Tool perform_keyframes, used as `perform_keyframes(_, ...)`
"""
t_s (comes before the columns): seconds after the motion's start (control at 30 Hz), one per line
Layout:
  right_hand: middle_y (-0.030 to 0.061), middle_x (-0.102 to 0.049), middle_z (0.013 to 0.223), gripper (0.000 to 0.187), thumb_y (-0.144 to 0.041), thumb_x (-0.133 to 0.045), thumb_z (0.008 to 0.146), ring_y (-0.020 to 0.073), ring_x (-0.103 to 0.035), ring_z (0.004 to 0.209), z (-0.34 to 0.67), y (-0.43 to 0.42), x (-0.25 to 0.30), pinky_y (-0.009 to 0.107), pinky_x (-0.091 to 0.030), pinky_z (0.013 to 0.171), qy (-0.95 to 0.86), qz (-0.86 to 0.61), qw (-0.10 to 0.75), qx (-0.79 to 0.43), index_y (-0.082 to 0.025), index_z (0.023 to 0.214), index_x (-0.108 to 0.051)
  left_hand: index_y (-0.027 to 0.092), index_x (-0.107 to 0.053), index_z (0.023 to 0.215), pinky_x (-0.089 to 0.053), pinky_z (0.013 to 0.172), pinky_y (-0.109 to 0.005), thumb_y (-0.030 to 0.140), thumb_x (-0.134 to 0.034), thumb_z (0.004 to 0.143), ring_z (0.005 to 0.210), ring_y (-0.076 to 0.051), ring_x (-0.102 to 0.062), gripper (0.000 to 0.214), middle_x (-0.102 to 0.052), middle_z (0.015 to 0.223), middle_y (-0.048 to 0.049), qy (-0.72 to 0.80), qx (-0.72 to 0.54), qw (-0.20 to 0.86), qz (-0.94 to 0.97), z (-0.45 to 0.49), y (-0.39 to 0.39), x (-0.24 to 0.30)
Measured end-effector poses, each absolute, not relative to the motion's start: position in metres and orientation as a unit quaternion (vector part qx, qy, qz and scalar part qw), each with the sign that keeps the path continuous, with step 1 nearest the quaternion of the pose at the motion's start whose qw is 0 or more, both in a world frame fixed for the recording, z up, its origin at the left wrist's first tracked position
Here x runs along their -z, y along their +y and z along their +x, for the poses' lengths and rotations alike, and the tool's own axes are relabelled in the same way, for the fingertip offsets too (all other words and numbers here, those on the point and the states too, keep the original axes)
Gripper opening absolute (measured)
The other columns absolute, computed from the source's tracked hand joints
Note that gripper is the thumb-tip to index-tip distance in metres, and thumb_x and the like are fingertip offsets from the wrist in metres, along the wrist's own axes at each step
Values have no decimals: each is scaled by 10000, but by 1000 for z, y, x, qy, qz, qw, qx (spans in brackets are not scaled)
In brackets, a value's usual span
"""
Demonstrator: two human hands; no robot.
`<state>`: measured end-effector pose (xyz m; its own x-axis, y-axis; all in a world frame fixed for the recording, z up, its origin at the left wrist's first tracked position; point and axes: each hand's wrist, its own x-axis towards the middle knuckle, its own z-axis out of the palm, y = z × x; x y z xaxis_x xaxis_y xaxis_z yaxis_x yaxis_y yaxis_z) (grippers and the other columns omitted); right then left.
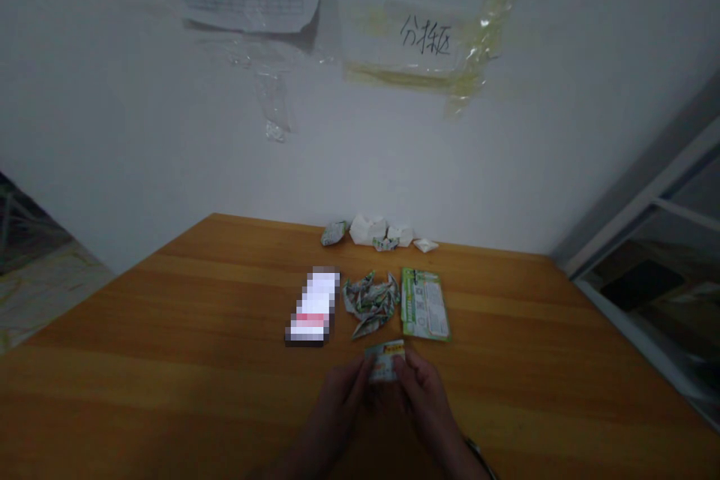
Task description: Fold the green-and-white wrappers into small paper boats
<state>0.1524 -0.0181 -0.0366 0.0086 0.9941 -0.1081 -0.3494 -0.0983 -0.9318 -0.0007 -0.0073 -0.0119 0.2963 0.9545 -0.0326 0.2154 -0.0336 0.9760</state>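
Note:
My left hand (340, 405) and my right hand (430, 397) meet near the front of the wooden table (169, 330). Together they pinch a small printed slip of paper (385, 360) between their fingertips, one hand on each side. Just beyond the slip lies a heap of several folded paper pieces (371, 304) with green and white print. A flat green and white printed sheet (424, 304) lies to the right of the heap. The light is dim and the slip's print is unreadable.
A blurred-out rectangular object (313, 307) lies left of the heap. More folded paper pieces, white and green, (379, 232) sit at the table's far edge against the wall. Papers (424, 37) are taped to the wall above. A metal frame (646, 210) stands at the right.

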Motion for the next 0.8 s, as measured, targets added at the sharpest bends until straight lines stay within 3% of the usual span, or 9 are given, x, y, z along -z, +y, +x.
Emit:
perform_keyframes(0.3, -53, -486, 481, 424, -594, -618, 779, 79, -343, 380, 155, -19, 34, 186, -262, 371, -388, -466, 541, -582, -172, 803, -654, 166, -625, 751, -432, 434, -220, 598, -457, 860, 419, -150, -562, 477, -611, 489, 15, 495, -362, 567, 550, 5, -10, 9)
perform_keyframes(0.5, -89, -481, 501, 439, -516, -692, 758, 66, -351, 397, 165, -16, 35, 162, -264, 392, -406, -469, 555, -554, -188, 1028, -581, 170, -603, 711, -427, 432, -216, 573, -416, 892, 410, -143, -556, 480, -583, 470, 19, 507, -384, 526, 565, -1, -6, 12)
perform_keyframes(0.67, -87, -472, 503, 365, -461, -764, 692, 58, -390, 422, 161, -14, 35, 154, -296, 408, -396, -483, 582, -520, -177, 677, -536, 174, -606, 724, -463, 484, -235, 555, -389, 907, 441, -159, -592, 475, -608, 506, -1, 507, -394, 481, 597, -3, -4, 10)
perform_keyframes(0.8, -43, -551, 484, 377, -463, -779, 662, 88, -463, 431, 161, -14, 41, 186, -355, 429, -387, -506, 564, -525, -158, 598, -567, 174, -659, 895, -480, 526, -243, 474, -385, 924, 489, -176, -625, 408, -671, 557, -26, 495, -361, 447, 652, -5, -6, 10)
